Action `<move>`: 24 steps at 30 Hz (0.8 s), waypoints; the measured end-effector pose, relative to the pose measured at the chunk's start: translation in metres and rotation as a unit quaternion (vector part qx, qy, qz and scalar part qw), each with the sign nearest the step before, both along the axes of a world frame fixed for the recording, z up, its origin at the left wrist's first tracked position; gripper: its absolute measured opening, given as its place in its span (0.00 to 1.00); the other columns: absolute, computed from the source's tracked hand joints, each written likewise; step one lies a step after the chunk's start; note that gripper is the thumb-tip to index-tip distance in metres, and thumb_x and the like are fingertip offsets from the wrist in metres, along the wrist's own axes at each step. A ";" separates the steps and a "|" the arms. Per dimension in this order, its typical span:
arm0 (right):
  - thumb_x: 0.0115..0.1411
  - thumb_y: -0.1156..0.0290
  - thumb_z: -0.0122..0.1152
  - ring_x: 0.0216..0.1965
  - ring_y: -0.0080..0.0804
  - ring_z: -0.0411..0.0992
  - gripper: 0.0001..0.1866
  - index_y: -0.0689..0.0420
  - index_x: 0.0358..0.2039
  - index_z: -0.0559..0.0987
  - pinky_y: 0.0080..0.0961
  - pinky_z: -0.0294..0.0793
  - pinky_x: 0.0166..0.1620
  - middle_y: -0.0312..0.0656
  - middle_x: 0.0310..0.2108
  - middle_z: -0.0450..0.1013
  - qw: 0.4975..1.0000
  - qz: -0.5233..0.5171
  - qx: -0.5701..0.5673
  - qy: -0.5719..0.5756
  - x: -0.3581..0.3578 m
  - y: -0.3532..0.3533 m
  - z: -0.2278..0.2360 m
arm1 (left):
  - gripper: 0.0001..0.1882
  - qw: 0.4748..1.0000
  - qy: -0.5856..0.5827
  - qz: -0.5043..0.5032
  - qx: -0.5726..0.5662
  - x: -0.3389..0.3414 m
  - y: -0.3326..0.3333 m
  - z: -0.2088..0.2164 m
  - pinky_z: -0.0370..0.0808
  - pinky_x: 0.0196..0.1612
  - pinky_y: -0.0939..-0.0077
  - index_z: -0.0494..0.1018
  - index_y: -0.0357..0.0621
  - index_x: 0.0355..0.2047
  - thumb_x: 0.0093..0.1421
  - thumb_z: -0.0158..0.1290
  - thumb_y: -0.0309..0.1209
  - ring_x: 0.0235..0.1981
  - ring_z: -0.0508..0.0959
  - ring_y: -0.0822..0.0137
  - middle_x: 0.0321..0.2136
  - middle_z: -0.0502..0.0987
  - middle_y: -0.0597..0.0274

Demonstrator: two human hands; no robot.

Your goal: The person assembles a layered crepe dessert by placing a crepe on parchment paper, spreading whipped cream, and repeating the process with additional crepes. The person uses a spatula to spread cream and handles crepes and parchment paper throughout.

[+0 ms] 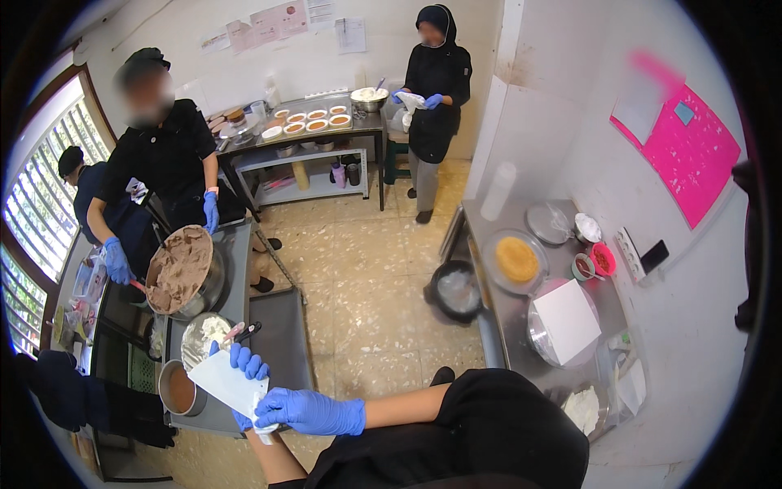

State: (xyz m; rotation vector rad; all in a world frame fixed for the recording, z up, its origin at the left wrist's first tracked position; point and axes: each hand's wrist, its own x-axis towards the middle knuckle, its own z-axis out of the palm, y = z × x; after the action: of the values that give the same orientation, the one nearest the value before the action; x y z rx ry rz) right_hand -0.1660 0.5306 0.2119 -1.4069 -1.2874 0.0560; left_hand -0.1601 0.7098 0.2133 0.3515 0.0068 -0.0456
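Note:
My left hand (248, 362), in a blue glove, is closed round a flat, smooth white piece (226, 381) with straight edges, its fingers curled over the upper side. I cannot tell whether it is a scraper or a flattened bag. At its lower end my right hand (308, 411), also gloved in blue, pinches crumpled white material (265, 438); whether this is a separate tissue or part of the piece does not show. Just beyond my hands are a bowl of white cream (194, 346) with a black-handled tool (251, 331) at it, and a pot of brown liquid (181, 389).
A co-worker at the left tilts a large bowl of brown cream (186, 265). Another at the back holds a white bag (410, 100) beside a table of round desserts (316, 125). On the right counter (521, 322) are a round golden cake (516, 259) and a white board (567, 321). A black bucket (458, 291) stands on the floor.

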 end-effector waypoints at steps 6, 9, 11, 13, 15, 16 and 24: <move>0.54 0.81 0.52 0.47 0.41 0.69 0.13 0.58 0.41 0.75 0.31 0.67 0.52 0.43 0.45 0.71 0.985 0.086 0.003 0.151 0.032 -0.028 0.014 | 0.21 0.992 -0.055 -0.112 -0.033 0.008 -0.011 -0.011 0.57 0.21 0.72 0.59 0.48 0.22 0.65 0.35 0.49 0.15 0.56 0.69 0.15 0.52 0.67; 0.54 0.82 0.51 0.49 0.42 0.69 0.14 0.58 0.42 0.75 0.31 0.67 0.53 0.44 0.45 0.72 0.983 -0.125 0.060 0.124 0.038 -0.009 0.007 | 0.23 0.990 0.043 -0.129 -0.038 0.008 -0.018 -0.052 0.55 0.19 0.72 0.57 0.50 0.20 0.63 0.36 0.53 0.14 0.54 0.68 0.13 0.51 0.68; 0.56 0.81 0.47 0.48 0.44 0.69 0.20 0.55 0.50 0.71 0.35 0.67 0.52 0.45 0.48 0.70 0.985 -0.128 0.030 0.108 0.036 0.003 -0.012 | 0.24 0.983 0.108 -0.127 -0.078 0.007 -0.025 -0.089 0.53 0.18 0.72 0.56 0.51 0.18 0.62 0.36 0.55 0.13 0.53 0.68 0.13 0.50 0.68; 0.58 0.79 0.46 0.48 0.45 0.69 0.22 0.53 0.54 0.69 0.37 0.68 0.50 0.45 0.49 0.69 0.980 -0.165 -0.082 0.081 0.026 0.008 -0.037 | 0.26 0.974 0.161 -0.119 -0.103 0.003 -0.026 -0.121 0.51 0.17 0.72 0.55 0.52 0.16 0.61 0.36 0.57 0.12 0.52 0.68 0.12 0.49 0.69; 0.60 0.75 0.47 0.44 0.45 0.70 0.24 0.49 0.59 0.66 0.35 0.70 0.47 0.45 0.49 0.70 0.952 -0.142 -0.270 -0.036 0.013 -0.006 -0.068 | 0.27 0.962 0.231 -0.066 -0.131 -0.003 -0.023 -0.147 0.49 0.15 0.72 0.53 0.54 0.15 0.60 0.37 0.59 0.12 0.50 0.68 0.11 0.48 0.70; 0.61 0.74 0.48 0.45 0.44 0.71 0.23 0.49 0.58 0.67 0.33 0.70 0.47 0.45 0.48 0.70 0.947 -0.139 -0.273 -0.099 0.004 -0.013 -0.082 | 0.28 0.958 0.240 -0.090 -0.125 -0.006 -0.022 -0.158 0.48 0.15 0.72 0.53 0.54 0.14 0.60 0.37 0.60 0.11 0.50 0.68 0.10 0.47 0.70; 0.57 0.73 0.55 0.37 0.30 0.72 0.12 0.57 0.43 0.77 0.28 0.72 0.43 0.39 0.36 0.75 0.899 -0.099 -0.124 0.407 0.049 -0.090 -0.237 | 0.34 0.826 0.515 0.028 0.229 0.007 -0.054 -0.230 0.46 0.15 0.74 0.49 0.59 0.13 0.50 0.36 0.75 0.11 0.50 0.69 0.11 0.47 0.72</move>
State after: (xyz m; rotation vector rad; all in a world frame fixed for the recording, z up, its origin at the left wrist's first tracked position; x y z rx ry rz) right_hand -0.1174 0.4403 -0.0250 -1.4807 -0.4425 0.6244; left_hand -0.1526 0.6553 -0.0168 0.7758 1.1268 -0.1747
